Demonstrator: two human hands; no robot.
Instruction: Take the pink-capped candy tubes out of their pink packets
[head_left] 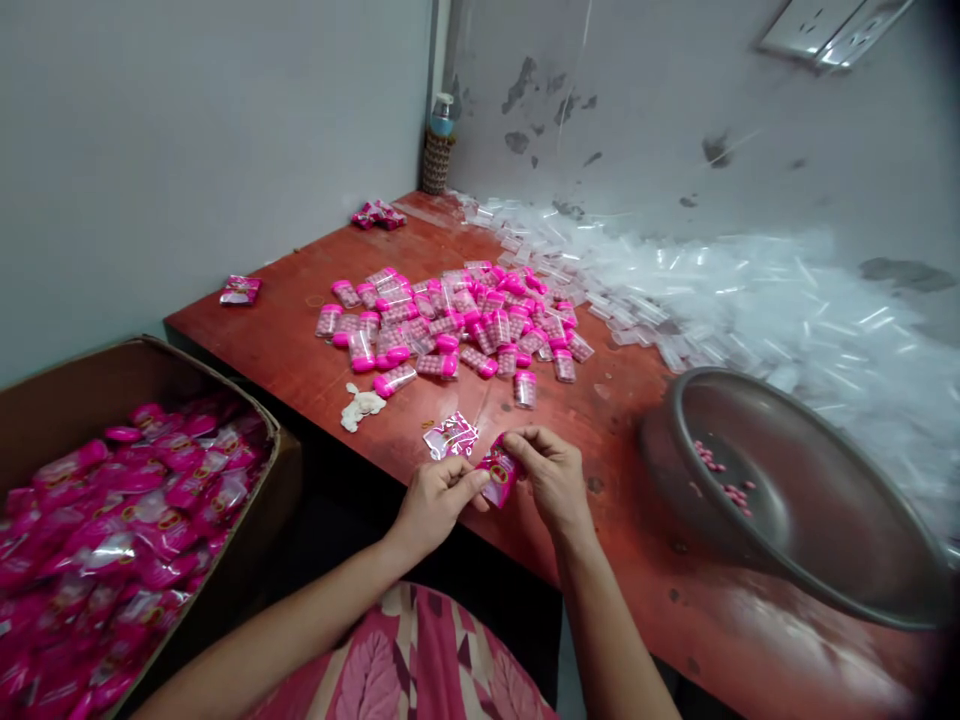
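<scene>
A small pink printed packet (498, 478) is held between my two hands above the table's front edge. My left hand (439, 500) pinches its left side with thumb and fingers. On the opposite side, my right hand (551, 475) grips the packet's upper right corner. Just beyond my left hand lies another pink and silver packet (452, 436), flat on the table. Farther back is a heap of small clear bottles (457, 320) with pink caps and pale pink balls inside. One such bottle (525, 390) stands at the heap's near edge.
A carton (281, 440) of filled pink packets sits at the left. On the red table (615, 430) rest a metal basin (795, 480) holding a few pink balls, a pile of clear plastic sleeves (720, 290), and a whitish scrap (361, 406). A woven holder (437, 162) stands in the corner.
</scene>
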